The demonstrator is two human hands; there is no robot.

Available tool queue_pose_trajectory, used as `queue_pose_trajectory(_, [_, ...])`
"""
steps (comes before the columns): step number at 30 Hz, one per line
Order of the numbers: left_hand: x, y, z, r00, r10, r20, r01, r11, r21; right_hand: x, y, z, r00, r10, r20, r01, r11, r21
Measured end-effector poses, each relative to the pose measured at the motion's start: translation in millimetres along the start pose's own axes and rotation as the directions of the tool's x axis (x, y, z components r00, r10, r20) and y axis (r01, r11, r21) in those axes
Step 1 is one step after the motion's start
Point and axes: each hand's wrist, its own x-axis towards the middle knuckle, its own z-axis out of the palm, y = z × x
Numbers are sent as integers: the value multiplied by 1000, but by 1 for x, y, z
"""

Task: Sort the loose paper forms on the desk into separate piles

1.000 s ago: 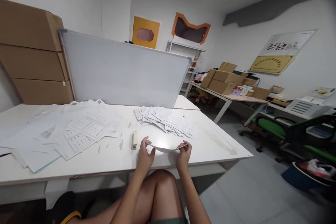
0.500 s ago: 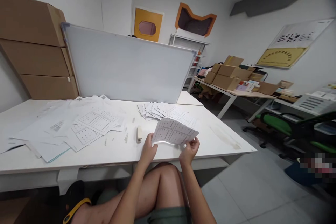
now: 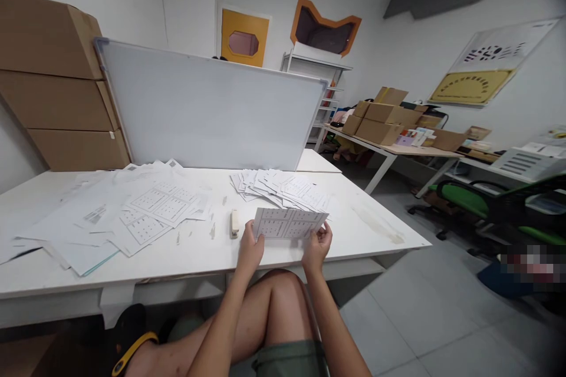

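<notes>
Left hand [image 3: 251, 247] and right hand [image 3: 317, 248] are pinching a printed paper [image 3: 283, 225] by opposite sides, holding it tilted over the table [image 3: 194, 259]. Beige stapler [image 3: 234, 224] is resting at nine o'clock, loose sheets [image 3: 152, 206] spreading beyond; paper pile [image 3: 269, 185] is sitting at twelve, whiteboard [image 3: 207, 112] standing at eleven.

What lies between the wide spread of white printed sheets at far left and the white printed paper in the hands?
The head view shows grey smudges, a cream, oblong stapler and the left hand, which grips the paper.

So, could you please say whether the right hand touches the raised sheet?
Touching: the head view shows the right hand gripping the raised sheet by its right edge.
</notes>
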Motion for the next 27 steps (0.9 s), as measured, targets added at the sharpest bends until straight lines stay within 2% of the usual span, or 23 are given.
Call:
queue_pose_trajectory(10, [-1, 2, -2, 1000, -12, 8, 12, 1000, 20, -1, 0, -1, 998, 62, -25, -63, 997, -39])
queue_pose_trajectory(15, [-3, 8, -4, 995, 59, -84, -60, 998, -6, 0, -11, 5, 998, 62, 19, -62, 998, -26])
queue_pose_trajectory(17, [-11, 16, -7, 980, 108, -168, -110, 994, -5, -3, -21, 5, 997, 69, 19, -69, 998, -3])
queue_pose_trajectory(19, [-30, 26, -13, 931, 198, -307, -198, 980, 33, -17, -32, -3, 997, 79, -28, -78, 997, 28])
queue_pose_trajectory(21, [-58, 31, -19, 867, 268, -420, -256, 963, 86, -44, -40, -21, 991, 103, -84, -101, 995, 27])
queue_pose_trajectory(23, [-89, 28, -25, 863, 253, -438, -228, 967, 109, -79, -41, -46, 985, 164, -46, -166, 984, -58])
queue_pose_trajectory(25, [-116, 19, -33, 877, 169, -451, -143, 986, 90, -112, -39, -68, 957, 283, 69, -280, 958, -60])
queue_pose_trajectory(27, [-133, 10, -43, 863, 18, -505, -16, 1000, 9, -134, -37, -83, 908, 386, 160, -388, 922, -22])
